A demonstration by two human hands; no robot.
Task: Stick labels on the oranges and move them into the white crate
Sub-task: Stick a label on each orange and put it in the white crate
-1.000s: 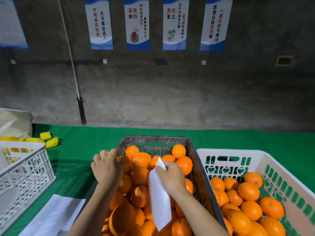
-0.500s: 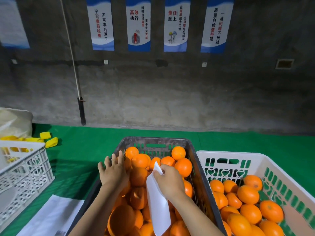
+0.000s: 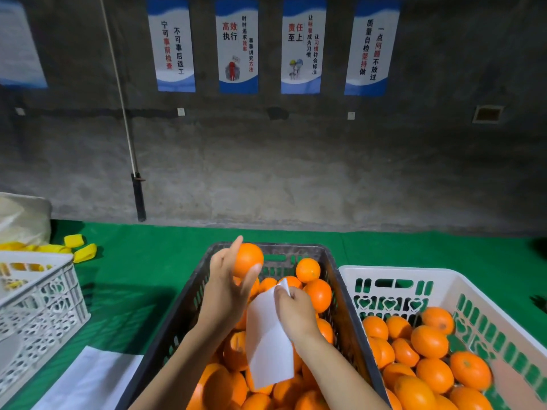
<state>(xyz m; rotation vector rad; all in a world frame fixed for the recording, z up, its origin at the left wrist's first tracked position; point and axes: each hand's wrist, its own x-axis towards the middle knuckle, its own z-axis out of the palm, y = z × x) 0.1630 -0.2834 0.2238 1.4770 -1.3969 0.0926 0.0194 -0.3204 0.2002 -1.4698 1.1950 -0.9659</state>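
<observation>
Orange [image 3: 247, 258] gripped in left hand [image 3: 228, 287] above dark crate [image 3: 296, 247]; right hand [image 3: 294, 310] pinches apparent label sheet [image 3: 268, 347]

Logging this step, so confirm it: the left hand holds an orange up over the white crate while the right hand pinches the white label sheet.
Wrong crate. In the head view the left hand holds the orange up over the dark grey crate, not the white crate beside it, while the right hand pinches the white label sheet.

Top of frame, wall posters, left to right:
first poster [image 3: 174, 45]: 宁可事前检查 / 不可事后返工.
second poster [image 3: 238, 48]: 高效执行.
third poster [image 3: 302, 48]: 责任至上.
fourth poster [image 3: 371, 48]: 质量自检坚持做 / 一点问题不放过.
</observation>
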